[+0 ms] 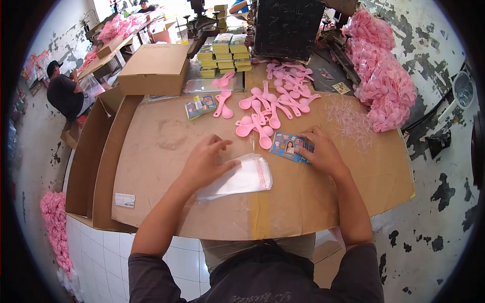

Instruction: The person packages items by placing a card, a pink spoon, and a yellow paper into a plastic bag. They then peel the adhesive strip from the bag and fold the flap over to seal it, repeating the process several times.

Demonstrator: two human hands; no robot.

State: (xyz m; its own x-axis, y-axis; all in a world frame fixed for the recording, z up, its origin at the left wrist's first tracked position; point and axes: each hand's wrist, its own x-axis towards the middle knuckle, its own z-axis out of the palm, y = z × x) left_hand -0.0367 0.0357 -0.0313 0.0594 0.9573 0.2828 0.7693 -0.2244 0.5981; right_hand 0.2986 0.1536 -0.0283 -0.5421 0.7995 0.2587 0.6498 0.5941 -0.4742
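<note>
My left hand (206, 160) is open, thumb and fingers apart, over the left end of a stack of clear plastic bags (237, 178) lying on the cardboard-covered table. My right hand (324, 152) has its thumb and fingers on the right part of a blue printed card (284, 145); whether more cards lie beneath it is hard to see. Just beyond the cards and bags, pink plastic spoons (264, 139) are spread in a loose pile. A banded bundle of cards (200, 106) lies farther left, beside a few more pink spoons (224, 106).
Stacks of cards (222, 48) and a closed cardboard box (154, 65) stand at the back, near a dark metal box (288, 30). Bagged pink spoons (379, 76) are heaped right, by plastic strips (352, 121). An open carton (96, 166) flanks the left edge. Another person (65, 91) sits beyond.
</note>
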